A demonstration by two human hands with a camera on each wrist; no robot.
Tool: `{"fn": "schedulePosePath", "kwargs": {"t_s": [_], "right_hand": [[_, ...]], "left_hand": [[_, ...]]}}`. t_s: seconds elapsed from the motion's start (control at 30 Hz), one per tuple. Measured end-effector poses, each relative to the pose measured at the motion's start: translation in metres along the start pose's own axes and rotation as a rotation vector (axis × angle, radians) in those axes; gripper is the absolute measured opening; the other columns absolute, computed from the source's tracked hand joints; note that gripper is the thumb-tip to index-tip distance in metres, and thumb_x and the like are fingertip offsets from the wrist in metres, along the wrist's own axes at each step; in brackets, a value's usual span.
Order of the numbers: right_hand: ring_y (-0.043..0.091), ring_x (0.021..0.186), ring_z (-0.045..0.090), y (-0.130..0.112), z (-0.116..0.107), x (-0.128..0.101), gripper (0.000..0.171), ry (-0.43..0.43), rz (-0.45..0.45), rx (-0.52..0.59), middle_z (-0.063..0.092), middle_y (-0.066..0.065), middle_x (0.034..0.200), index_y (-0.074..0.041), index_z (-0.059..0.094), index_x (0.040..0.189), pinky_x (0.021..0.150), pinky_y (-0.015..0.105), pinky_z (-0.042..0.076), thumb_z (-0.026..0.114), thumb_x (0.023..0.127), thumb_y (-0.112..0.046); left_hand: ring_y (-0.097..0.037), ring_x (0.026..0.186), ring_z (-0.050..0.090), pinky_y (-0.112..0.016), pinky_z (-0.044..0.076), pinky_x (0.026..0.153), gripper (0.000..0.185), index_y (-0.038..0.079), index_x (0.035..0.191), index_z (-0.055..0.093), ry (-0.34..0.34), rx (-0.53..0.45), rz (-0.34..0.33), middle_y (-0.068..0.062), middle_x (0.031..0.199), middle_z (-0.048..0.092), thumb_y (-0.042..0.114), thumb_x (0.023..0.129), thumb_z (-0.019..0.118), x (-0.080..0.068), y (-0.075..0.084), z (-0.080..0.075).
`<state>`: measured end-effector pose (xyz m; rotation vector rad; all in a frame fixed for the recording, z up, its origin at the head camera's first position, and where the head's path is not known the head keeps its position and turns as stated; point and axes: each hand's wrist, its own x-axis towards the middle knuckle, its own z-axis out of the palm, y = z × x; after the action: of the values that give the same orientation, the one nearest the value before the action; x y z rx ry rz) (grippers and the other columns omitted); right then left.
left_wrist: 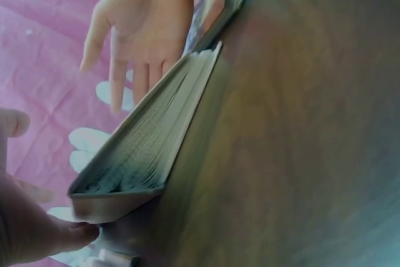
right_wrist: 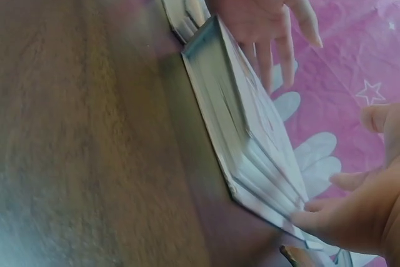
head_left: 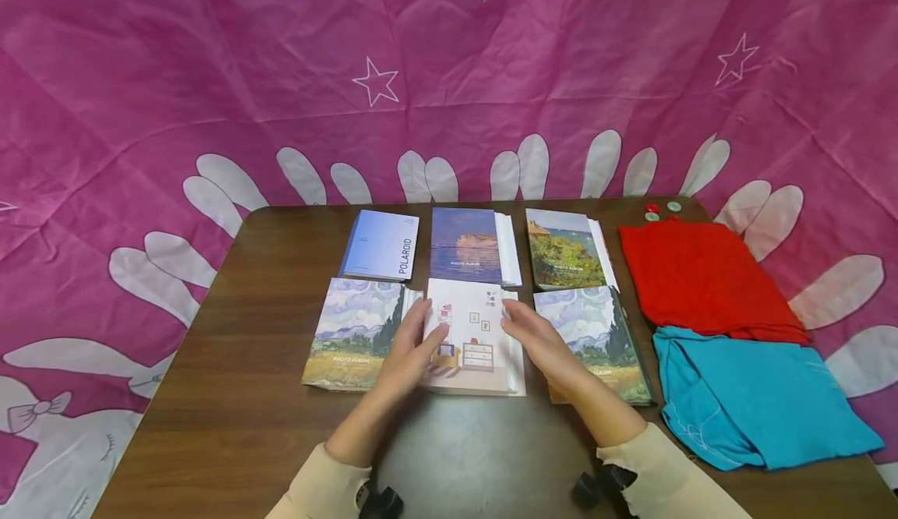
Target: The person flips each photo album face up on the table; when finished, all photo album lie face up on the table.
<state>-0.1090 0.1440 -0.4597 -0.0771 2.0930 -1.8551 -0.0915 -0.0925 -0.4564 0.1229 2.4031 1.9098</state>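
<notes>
A white photo album with drawn furniture on its cover lies flat at the front middle of the table. On its left side is my left hand, fingers extended along the spine edge. My right hand is at the opposite side, fingers straight; in the right wrist view a fingertip of the right hand seems to touch the page edges. Neither hand grips the album. The album's thick stack of pages shows in the left wrist view, between the left hand and the right hand.
Landscape-cover albums lie to the left and right. Behind stand a blue Polaroid album, a sea-cover album and a garden-cover album. Red cloth, turquoise cloth and small red and pale discs lie at the right.
</notes>
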Motion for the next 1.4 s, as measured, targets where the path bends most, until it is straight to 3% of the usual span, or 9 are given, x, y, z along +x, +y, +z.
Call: {"fn": "schedulePosePath", "kwargs": {"t_s": [0.13,0.27,0.43,0.63,0.77,1.03,1.1,1.27,1.4], "right_hand": [[0.035,0.152,0.021,-0.002,-0.005,-0.004,0.059,0.016,-0.014,-0.008,0.027,0.018,0.164,-0.003,0.031,0.157,0.122,0.053,0.018,0.052,0.107,-0.026],[0.035,0.152,0.022,-0.006,-0.01,-0.01,0.058,0.05,-0.078,-0.035,0.029,0.018,0.163,-0.002,0.03,0.157,0.122,0.054,0.019,0.052,0.107,-0.023],[0.038,0.152,0.021,-0.011,-0.023,-0.019,0.058,0.109,-0.185,-0.046,0.026,0.023,0.163,0.001,0.028,0.156,0.121,0.056,0.02,0.051,0.107,-0.02],[0.037,0.151,0.024,-0.013,-0.045,-0.028,0.056,0.187,-0.244,-0.08,0.029,0.024,0.161,0.003,0.03,0.155,0.119,0.051,0.025,0.051,0.107,-0.018],[0.039,0.151,0.023,-0.011,-0.061,-0.036,0.057,0.238,-0.244,-0.114,0.028,0.025,0.161,0.004,0.029,0.155,0.119,0.048,0.026,0.051,0.107,-0.019],[0.048,0.148,0.024,0.006,-0.098,-0.058,0.058,0.326,-0.214,-0.218,0.028,0.029,0.159,0.006,0.029,0.154,0.119,0.053,0.024,0.051,0.108,-0.022],[0.048,0.149,0.018,0.011,-0.106,-0.063,0.064,0.322,-0.175,-0.251,0.023,0.029,0.161,0.004,0.025,0.156,0.12,0.055,0.021,0.051,0.108,-0.028],[0.051,0.15,0.005,0.018,-0.121,-0.071,0.086,0.237,0.02,-0.321,0.004,0.03,0.165,0.001,0.005,0.161,0.12,0.062,0.014,0.05,0.105,-0.047],[0.052,0.15,-0.002,0.018,-0.124,-0.073,0.088,0.211,0.089,-0.266,-0.003,0.032,0.164,0.002,0.001,0.161,0.12,0.065,0.009,0.048,0.106,-0.048]], "left_hand": [[-0.039,0.151,0.021,-0.055,0.019,0.121,0.066,-0.001,0.153,0.039,0.075,0.146,0.047,-0.022,0.165,0.021,0.028,0.099,0.064,0.003,0.006,-0.002],[-0.034,0.151,0.023,-0.057,0.018,0.121,0.065,0.005,0.154,0.04,0.116,0.186,0.122,-0.015,0.165,0.025,0.03,0.099,0.064,0.007,0.013,0.005],[-0.032,0.151,0.024,-0.055,0.02,0.121,0.066,0.006,0.155,0.039,0.075,0.165,0.223,-0.016,0.165,0.026,0.029,0.099,0.064,0.013,0.02,0.024],[-0.03,0.151,0.026,-0.052,0.023,0.12,0.067,0.006,0.155,0.039,-0.018,0.192,0.255,-0.015,0.165,0.027,0.033,0.098,0.062,0.017,0.024,0.058],[-0.031,0.15,0.027,-0.051,0.026,0.12,0.066,0.006,0.155,0.039,-0.091,0.183,0.251,-0.016,0.164,0.028,0.034,0.099,0.061,0.016,0.024,0.083],[-0.033,0.149,0.03,-0.052,0.029,0.119,0.066,0.002,0.154,0.04,-0.202,0.18,0.209,-0.018,0.163,0.029,0.039,0.101,0.057,0.007,0.021,0.128],[-0.033,0.149,0.03,-0.05,0.028,0.119,0.067,0.002,0.153,0.04,-0.22,0.19,0.195,-0.018,0.163,0.029,0.04,0.101,0.057,0.004,0.02,0.136],[-0.036,0.149,0.029,-0.052,0.028,0.119,0.066,0.003,0.152,0.042,-0.26,0.191,0.146,-0.019,0.164,0.026,0.041,0.1,0.056,-0.002,0.018,0.147],[-0.035,0.151,0.024,-0.052,0.025,0.12,0.068,0.004,0.154,0.041,-0.308,0.165,0.054,-0.016,0.166,0.019,0.043,0.1,0.056,-0.003,0.019,0.153]]}}
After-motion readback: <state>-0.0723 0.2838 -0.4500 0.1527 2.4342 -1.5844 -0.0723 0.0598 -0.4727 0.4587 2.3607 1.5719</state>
